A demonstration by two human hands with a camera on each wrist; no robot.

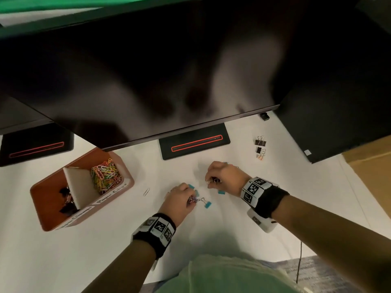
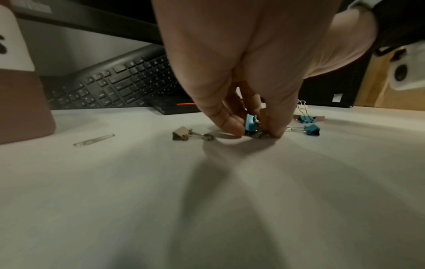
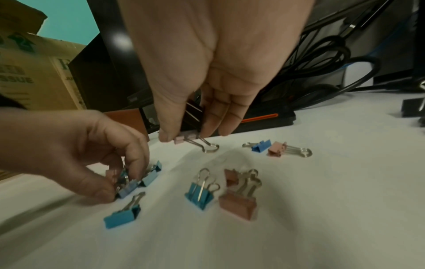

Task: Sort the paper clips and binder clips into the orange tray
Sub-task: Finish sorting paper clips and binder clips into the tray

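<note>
Both sets of fingers are closed on clips. My left hand pinches a small bunch of binder clips against the desk, a blue clip showing between thumb and fingertips. My right hand grips black binder clips higher in the fingers while thumb and fingertip nip a pink clip at the surface.

Loose binder clips, blue and pink, lie near the middle of the desk between and just beside both hands; more lie toward the far right edge. One stray paper clip lies between my left hand and the orange tray, at the desk's left side; paper clips fill its far compartment, dark binder clips the near one.

Risks: overloaded grips may shed clips on lifting; wire handles may snag neighbours and drag them; binder clips may land in the wrong compartment.
</note>
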